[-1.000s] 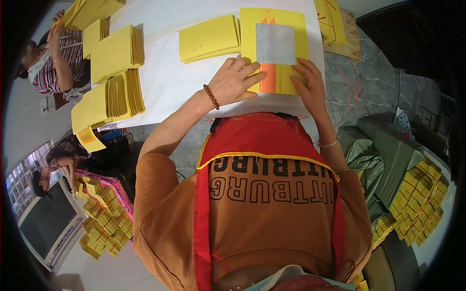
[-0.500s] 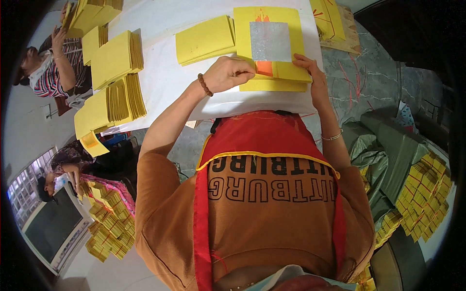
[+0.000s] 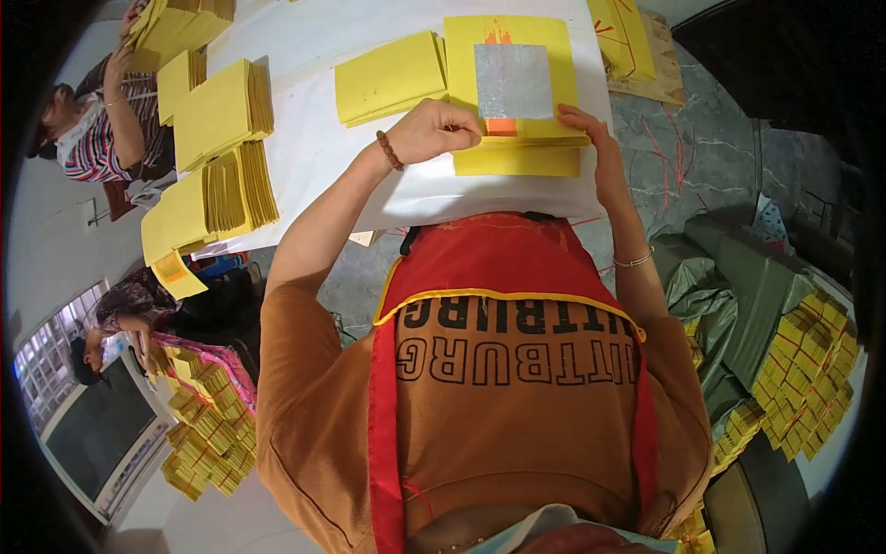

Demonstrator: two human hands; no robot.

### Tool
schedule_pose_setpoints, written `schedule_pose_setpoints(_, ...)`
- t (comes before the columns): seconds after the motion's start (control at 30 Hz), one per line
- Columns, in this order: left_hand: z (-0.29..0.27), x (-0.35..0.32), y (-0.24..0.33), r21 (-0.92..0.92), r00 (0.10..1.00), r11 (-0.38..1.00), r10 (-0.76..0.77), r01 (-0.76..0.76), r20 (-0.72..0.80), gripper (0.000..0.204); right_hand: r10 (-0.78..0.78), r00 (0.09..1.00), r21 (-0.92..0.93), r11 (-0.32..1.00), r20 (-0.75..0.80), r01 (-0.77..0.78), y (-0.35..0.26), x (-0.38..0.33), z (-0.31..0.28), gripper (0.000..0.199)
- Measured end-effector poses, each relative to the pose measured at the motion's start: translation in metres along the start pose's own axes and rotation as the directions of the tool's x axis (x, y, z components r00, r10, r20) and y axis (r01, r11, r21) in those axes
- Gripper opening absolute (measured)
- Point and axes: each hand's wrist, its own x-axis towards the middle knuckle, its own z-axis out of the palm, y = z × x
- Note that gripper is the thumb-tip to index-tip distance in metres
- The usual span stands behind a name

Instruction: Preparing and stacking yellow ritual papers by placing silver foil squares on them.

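Before me on the white table lies a yellow paper sheet (image 3: 464, 83) bearing a silver square (image 3: 512, 81) with orange print around it. Its near part is bent upward, seen almost edge-on, above more yellow paper (image 3: 517, 163) that sticks out below. My left hand (image 3: 432, 134), wearing a brown bead bracelet, pinches the left end of this bent part. At the opposite end, my right hand (image 3: 598, 152) grips it with the fingers bent over the edge; its thumb is mostly hidden. Left of the sheet rests a folded yellow paper stack (image 3: 389, 78).
Several folded yellow paper stacks (image 3: 214, 115) line the table's left side. Another yellow pile (image 3: 623, 42) lies beyond the right edge. Tied yellow bundles (image 3: 803, 369) stand at the lower right and lower left. Two other people work at the left.
The near part of the yellow sheet has tilted up from nearly flat to edge-on, covering some of the orange print. My left hand has shifted slightly left and away from me.
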Motion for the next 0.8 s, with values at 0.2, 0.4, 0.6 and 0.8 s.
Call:
schedule_pose_setpoints(0.2, -0.005, 0.002, 0.002, -0.03, 0.996, 0.997, -0.067, 0.069, 0.057, 0.013, -0.02, 0.999, 0.078, 0.997, 0.029, 0.018, 0.007, 0.0, -0.003, 0.043)
schedule_pose_setpoints(0.4, -0.007, 0.004, 0.002, -0.02, 0.994, 0.996, -0.087, 0.089, 0.071, 0.013, -0.062, 0.994, 0.11, 0.993, 0.091, 0.052, 0.009, -0.001, -0.007, 0.038)
schedule_pose_setpoints(0.6, -0.006, 0.004, 0.007, -0.011, 0.991, 0.995, -0.101, 0.102, 0.085, 0.014, -0.065, 0.992, 0.145, 0.988, 0.109, 0.049, 0.01, 0.0, -0.009, 0.041)
schedule_pose_setpoints(0.8, -0.007, 0.007, 0.007, 0.011, 0.991, 0.996, -0.085, 0.084, 0.101, 0.014, -0.038, 0.991, 0.133, 0.991, 0.127, 0.022, 0.007, 0.002, -0.012, 0.04)
